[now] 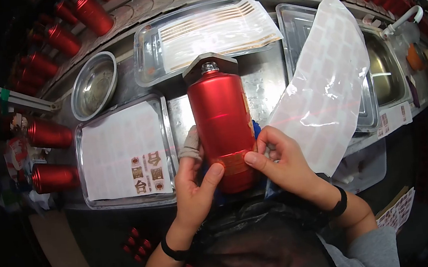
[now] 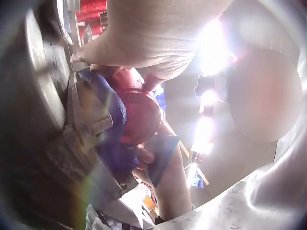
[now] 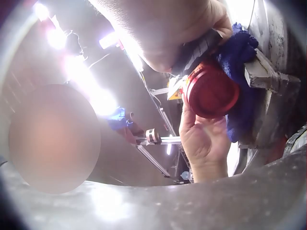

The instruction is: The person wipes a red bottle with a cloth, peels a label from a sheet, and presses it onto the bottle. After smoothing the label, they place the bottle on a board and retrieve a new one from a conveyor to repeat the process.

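Note:
A shiny red bottle lies with its neck pointing away, against a grey angled metal plate. My left hand grips its lower left side, thumb on the surface, with a pale covering on one finger. On the lower right side, my right hand holds the bottle, its thumb pressing at a gold-brown band near the base. A dark flat piece shows by the right hand's fingers in the left wrist view. Blue cloth lies beneath the bottle. The round base faces both wrist cameras.
At left, a tray bears a sticker sheet; behind it stands a metal bowl. Another tray at the back holds stacked sheets. A large translucent sheet lies at right, near a sink. Red bottles line the conveyor.

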The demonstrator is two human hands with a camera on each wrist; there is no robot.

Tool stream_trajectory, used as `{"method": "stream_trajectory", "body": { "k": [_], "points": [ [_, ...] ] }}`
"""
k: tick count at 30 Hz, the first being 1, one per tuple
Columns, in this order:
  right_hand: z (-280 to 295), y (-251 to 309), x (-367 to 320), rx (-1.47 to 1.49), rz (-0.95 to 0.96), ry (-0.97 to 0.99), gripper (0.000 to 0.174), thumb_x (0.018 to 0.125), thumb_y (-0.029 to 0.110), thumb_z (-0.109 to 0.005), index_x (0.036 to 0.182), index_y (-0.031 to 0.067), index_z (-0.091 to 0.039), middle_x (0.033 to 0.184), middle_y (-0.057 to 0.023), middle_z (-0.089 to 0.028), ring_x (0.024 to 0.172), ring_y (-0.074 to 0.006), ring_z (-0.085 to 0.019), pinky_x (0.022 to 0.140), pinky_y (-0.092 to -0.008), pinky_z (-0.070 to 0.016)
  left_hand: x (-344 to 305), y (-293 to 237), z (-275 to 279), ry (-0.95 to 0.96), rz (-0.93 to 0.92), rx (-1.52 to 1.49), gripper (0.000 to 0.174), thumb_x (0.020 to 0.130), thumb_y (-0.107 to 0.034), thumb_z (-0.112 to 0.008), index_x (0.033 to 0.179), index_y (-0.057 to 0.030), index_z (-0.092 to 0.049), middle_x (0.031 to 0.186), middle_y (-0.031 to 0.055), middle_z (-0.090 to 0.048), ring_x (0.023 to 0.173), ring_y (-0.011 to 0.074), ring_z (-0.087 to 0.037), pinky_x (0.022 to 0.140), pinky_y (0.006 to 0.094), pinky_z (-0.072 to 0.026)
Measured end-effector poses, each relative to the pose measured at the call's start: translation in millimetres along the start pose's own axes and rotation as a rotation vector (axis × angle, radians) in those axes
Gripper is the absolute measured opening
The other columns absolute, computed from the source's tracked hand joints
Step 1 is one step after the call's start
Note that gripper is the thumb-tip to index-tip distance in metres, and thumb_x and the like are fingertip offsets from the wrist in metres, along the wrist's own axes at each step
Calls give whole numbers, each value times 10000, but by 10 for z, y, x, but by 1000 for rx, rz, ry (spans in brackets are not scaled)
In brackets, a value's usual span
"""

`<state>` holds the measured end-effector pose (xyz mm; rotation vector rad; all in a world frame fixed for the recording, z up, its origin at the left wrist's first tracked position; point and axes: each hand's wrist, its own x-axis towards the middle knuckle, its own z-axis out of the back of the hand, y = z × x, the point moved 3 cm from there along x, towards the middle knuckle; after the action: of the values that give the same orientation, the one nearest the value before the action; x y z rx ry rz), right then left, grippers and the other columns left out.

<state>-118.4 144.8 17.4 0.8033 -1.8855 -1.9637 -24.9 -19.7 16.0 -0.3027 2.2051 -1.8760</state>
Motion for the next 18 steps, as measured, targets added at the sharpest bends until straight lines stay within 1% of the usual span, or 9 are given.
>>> {"method": "stream_trajectory", "body": {
  "k": [5,11,15,18],
  "points": [
    [6,14,-4,-52,-33,4,339,868,257,-770,808,90,-482,695,84,-464,570,20,-345,484,-177,-267,-7,-3,8,-1,33,-26,703,961,-146,-603,1504,79,-218,1542,208,-319,1427,275,-329,1165,375,-249],
    [-14,14,-1,-2,-33,-6,351,856,246,-784,801,99,-470,698,85,-484,562,29,-345,480,-167,-263,-22,43,34,-7,57,-31,688,975,-153,-587,1506,77,-216,1539,207,-323,1429,268,-324,1167,375,-247],
    [-13,30,-9,-12,-49,-16,325,874,239,-761,793,101,-478,700,89,-483,572,28,-330,497,-163,-261,-13,36,31,-2,47,-65,676,975,-146,-586,1506,69,-228,1534,200,-331,1426,263,-329,1168,373,-247],
    [-4,-1,5,-32,-49,-22,301,894,234,-736,785,104,-487,700,94,-476,581,26,-319,512,-160,-258,3,71,40,-37,73,-117,669,972,-154,-598,1502,61,-251,1518,191,-356,1415,257,-345,1165,368,-256]
  ]
}}
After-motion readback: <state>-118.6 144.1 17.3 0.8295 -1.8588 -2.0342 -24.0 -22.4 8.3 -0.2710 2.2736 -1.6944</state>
